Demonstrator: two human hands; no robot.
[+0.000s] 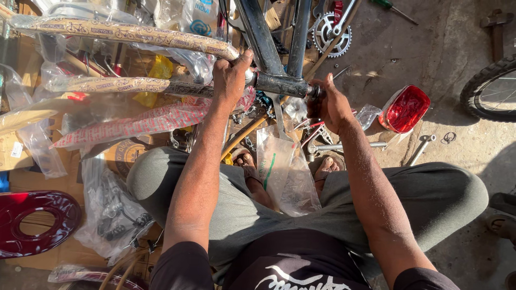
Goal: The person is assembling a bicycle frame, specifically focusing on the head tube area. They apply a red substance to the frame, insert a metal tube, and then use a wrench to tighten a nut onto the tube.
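The bike frame (pixel 271 48) stands bare between the seated person's knees, dark tubes running down into the short cross shell (pixel 282 84) at the bottom, and that shell is where all the attention is. By the look of it the assembly is at an early stage: the chainring (pixel 331 33) lies loose on the concrete beyond, a wheel (pixel 492 88) waits off at the right edge, a red plastic tub (pixel 404 109) sits open beside the knee, and several parts to the left are wrapped in paper and plastic (pixel 129 32), not yet fitted. The left hand (pixel 230 78) comes in with a straight forearm and is clamped around the shell's left end, thumb up against the wrapped tube. The right hand (pixel 329 104) is cupped over the shell's right end, fingers curled on something small there; what exactly, I can't make out. Both elbows are wide, wrists bent inward.
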